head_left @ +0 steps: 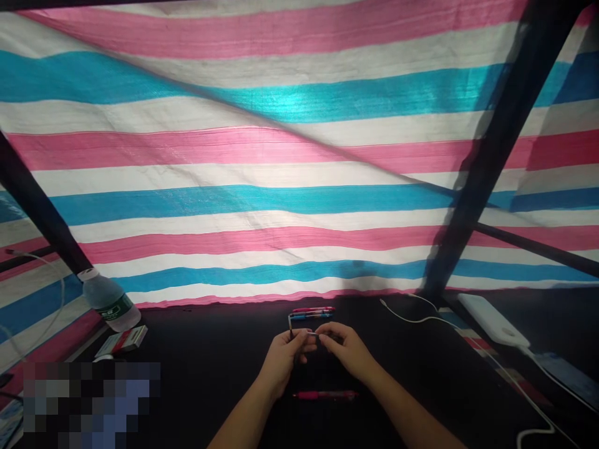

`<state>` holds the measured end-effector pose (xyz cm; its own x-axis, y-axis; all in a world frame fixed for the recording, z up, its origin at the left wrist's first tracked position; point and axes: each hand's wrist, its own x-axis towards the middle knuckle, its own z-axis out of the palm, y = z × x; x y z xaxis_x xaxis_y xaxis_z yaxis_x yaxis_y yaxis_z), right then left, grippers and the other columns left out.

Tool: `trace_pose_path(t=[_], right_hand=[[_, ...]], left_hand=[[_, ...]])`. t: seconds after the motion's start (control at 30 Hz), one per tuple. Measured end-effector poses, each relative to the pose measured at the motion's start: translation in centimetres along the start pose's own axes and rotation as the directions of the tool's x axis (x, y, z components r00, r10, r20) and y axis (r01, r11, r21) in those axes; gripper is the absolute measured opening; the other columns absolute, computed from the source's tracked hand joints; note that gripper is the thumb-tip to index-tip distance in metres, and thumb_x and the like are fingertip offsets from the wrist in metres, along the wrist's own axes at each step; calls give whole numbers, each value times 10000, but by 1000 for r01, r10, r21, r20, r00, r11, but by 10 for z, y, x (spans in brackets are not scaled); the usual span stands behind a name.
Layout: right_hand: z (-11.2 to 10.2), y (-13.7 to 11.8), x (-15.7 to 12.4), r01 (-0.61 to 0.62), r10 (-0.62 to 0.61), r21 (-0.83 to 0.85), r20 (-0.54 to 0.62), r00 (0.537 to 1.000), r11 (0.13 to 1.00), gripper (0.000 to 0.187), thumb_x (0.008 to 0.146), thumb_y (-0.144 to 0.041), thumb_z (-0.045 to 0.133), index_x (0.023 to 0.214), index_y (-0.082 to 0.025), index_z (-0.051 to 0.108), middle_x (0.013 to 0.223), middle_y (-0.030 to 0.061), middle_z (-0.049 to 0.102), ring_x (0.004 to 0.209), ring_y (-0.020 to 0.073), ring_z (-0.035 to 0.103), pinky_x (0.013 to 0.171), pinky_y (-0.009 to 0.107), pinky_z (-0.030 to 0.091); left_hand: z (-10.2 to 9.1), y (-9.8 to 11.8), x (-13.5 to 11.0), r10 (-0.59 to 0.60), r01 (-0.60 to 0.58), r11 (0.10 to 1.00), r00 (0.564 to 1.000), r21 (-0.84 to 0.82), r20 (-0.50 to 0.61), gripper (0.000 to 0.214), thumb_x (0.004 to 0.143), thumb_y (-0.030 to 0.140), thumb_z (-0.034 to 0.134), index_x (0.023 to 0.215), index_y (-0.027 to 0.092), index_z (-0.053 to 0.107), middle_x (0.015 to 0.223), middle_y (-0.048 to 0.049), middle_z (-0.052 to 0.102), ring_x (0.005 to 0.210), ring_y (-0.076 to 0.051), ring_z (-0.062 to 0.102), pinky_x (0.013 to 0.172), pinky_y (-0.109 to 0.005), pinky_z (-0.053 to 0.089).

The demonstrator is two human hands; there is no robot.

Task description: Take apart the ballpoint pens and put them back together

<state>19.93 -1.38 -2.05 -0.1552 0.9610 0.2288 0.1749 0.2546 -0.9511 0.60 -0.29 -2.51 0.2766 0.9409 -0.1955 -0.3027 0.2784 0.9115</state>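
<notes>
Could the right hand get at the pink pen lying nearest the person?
Probably yes: nothing lies between the right hand and the pink pen, though its fingers pinch a thin piece.

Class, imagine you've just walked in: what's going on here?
A person pinches a small thin metal piece between their left hand and right hand, above a dark table. Several pens lie just beyond the hands, and a pink pen lies nearer the person. A white power bank sits off to the right.
</notes>
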Motion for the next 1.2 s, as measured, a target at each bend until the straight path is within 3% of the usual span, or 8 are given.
trace_pose_path(t=[0.1, 0.33, 0.63, 0.73, 0.83, 0.93, 1.07, 1.2], right_hand=[[0, 1, 0, 18, -19, -11, -43, 999, 1000, 205, 856, -386, 720, 948, -207, 761, 830, 34, 702, 764, 208, 623, 706, 317, 477], [5, 1, -2, 24, -11, 169, -78, 997, 985, 248, 826, -455, 778, 905, -224, 741, 760, 13, 643, 672, 186, 576, 612, 302, 460], [0, -7, -6, 69, -54, 171, -95, 994, 983, 255, 863, -481, 745, 923, -234, 724, 780, 10, 619, 652, 173, 546, 609, 297, 440], [-1, -10, -6, 79, -63, 161, -104, 993, 984, 281, 871, -510, 730, 922, -233, 716, 779, 13, 601, 674, 183, 539, 624, 303, 439], [-2, -15, -4, 165, -130, 158, -212, 969, 973, 300, 914, -533, 670, 883, -235, 689, 827, 29, 593, 741, 206, 541, 687, 319, 444], [-3, -17, -2, 187, -130, 174, -295, 947, 967, 342, 976, -554, 560, 886, -241, 664, 857, 48, 608, 819, 237, 554, 765, 340, 444], [-2, -11, -3, 106, -93, 74, -165, 982, 992, 306, 971, -530, 575, 886, -244, 640, 747, 2, 543, 688, 197, 481, 665, 312, 401], [1, -10, -5, 129, -132, -112, -11, 991, 985, 228, 951, -458, 628, 919, -243, 695, 809, 14, 606, 725, 200, 511, 677, 312, 394]], left_hand=[[2, 1, -2, -72, 73, 997, 997, -31, 16, 320, 777, 348, 865, 940, 89, 774, 906, -135, 777, 750, -162, 724, 542, -178, 441], [10, 5, -9, -305, 325, 903, 945, -281, 115, 129, 835, 148, 815, 897, 51, 757, 872, -137, 758, 712, -116, 738, 482, -92, 458], [13, 12, -11, -344, 353, 862, 934, -363, 92, 36, 871, 78, 745, 887, 45, 745, 834, -123, 725, 659, -106, 710, 471, -94, 474], [11, 11, -10, -323, 342, 867, 940, -363, 114, 46, 832, 63, 769, 867, 61, 741, 827, -115, 710, 645, -94, 679, 419, -84, 402], [8, 9, -7, -276, 290, 900, 957, -324, 90, 132, 769, 89, 822, 867, 76, 734, 815, -100, 696, 574, -66, 602, 348, -91, 243], [5, 7, -5, -137, 142, 969, 990, -201, 35, 244, 736, 209, 869, 908, 98, 735, 819, -80, 689, 532, -57, 529, 356, -121, 181], [6, 5, -4, 103, -104, 993, 995, 63, 15, 315, 794, 389, 815, 953, 128, 737, 753, -46, 686, 465, -61, 446, 398, -172, 183], [9, 5, -7, 291, -281, 919, 957, 275, 5, 263, 828, 390, 770, 931, 148, 758, 667, -25, 680, 553, -136, 553, 541, -225, 367]])
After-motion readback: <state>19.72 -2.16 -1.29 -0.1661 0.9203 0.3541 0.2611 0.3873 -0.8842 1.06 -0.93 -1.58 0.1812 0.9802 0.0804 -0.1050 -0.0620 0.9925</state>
